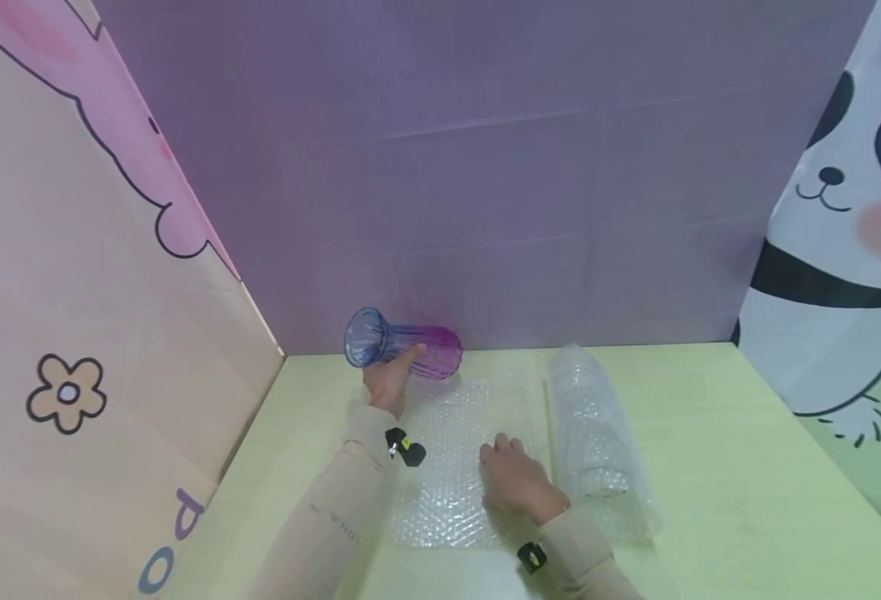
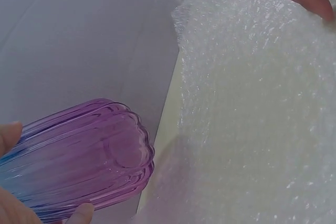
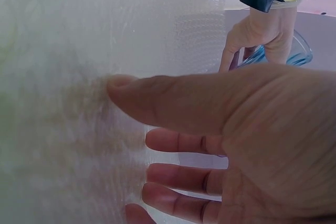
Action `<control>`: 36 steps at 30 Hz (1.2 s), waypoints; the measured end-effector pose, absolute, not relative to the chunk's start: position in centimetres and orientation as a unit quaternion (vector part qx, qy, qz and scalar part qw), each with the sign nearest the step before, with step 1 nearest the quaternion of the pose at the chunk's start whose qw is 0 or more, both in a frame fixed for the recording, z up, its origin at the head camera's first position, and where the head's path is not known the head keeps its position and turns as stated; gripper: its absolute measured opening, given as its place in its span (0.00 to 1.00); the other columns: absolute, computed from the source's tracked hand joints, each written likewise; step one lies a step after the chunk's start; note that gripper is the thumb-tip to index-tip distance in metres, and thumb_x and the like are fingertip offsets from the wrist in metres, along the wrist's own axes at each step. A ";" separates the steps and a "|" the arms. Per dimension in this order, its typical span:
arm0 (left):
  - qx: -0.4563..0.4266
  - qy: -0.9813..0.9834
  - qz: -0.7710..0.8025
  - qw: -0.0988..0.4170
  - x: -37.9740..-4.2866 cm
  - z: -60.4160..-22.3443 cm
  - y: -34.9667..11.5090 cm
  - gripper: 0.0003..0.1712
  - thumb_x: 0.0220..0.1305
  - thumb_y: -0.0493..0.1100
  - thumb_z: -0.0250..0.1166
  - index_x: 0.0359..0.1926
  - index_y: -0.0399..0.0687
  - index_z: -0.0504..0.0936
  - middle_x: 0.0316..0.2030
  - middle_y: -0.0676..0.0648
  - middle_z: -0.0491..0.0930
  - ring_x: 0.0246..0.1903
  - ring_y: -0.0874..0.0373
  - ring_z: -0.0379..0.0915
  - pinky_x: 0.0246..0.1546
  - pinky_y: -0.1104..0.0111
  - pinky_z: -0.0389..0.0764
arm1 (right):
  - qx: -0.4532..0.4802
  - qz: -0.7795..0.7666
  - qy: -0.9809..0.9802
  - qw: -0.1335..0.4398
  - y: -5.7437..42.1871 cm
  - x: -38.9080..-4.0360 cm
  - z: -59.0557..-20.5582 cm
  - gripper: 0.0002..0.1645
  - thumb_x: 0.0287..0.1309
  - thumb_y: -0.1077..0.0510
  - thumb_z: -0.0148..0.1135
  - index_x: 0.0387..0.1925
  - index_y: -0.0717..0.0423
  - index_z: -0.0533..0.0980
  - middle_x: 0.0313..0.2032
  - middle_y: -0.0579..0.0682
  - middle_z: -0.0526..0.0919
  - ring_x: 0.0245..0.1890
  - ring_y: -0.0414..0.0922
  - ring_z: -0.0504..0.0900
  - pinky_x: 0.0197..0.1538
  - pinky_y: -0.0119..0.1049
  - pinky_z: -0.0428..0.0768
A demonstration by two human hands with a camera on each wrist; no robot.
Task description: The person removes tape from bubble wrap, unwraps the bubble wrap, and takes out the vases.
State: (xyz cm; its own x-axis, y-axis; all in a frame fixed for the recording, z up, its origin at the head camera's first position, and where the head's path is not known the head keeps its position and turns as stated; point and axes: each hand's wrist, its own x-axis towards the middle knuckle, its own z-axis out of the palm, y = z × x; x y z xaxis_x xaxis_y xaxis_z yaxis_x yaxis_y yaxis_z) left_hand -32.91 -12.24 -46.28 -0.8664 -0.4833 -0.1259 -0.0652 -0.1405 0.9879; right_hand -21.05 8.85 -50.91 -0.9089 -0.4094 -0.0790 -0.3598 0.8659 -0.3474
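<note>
My left hand (image 1: 387, 385) grips a ribbed glass vase (image 1: 440, 353), blue at its flared mouth and purple at its base. The vase lies on its side in the hand, mouth to the left, near the back of the table. In the left wrist view its scalloped purple base (image 2: 123, 145) points toward a sheet of bubble wrap (image 2: 252, 124). On the table, that bubble wrap (image 1: 443, 475) lies flat between my arms. My right hand (image 1: 517, 479) rests on its right part, and the right wrist view shows the thumb and fingers (image 3: 181, 142) extended, pinching nothing.
To the right of the sheet lies a bundle of bubble wrap (image 1: 586, 425) around a clear, cylindrical object. A purple-grey wall (image 1: 485, 208) rises at the table's back edge. Printed panels (image 1: 147, 350) stand at the left and right sides.
</note>
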 end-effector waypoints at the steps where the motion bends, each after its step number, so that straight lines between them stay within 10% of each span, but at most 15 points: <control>1: 0.215 -0.640 -0.723 0.147 -32.9 -46.3 -12.2 0.57 0.44 0.47 0.85 0.73 0.50 0.64 0.73 0.45 0.68 0.76 0.47 0.58 0.79 0.55 0.59 | -0.200 -0.165 0.963 0.075 8.8 -21.0 -50.9 0.29 0.40 0.59 0.78 0.46 0.60 0.75 0.43 0.57 0.72 0.42 0.52 0.69 0.32 0.47 0.81; 36: 0.217 -0.663 -0.704 0.133 -32.9 -47.6 -11.6 0.52 0.46 0.47 0.83 0.71 0.47 0.67 0.72 0.43 0.71 0.74 0.44 0.62 0.77 0.52 0.63 | -0.200 -0.165 0.963 0.074 8.9 -21.2 -51.5 0.29 0.39 0.58 0.78 0.45 0.59 0.75 0.42 0.56 0.71 0.41 0.52 0.69 0.31 0.46 0.80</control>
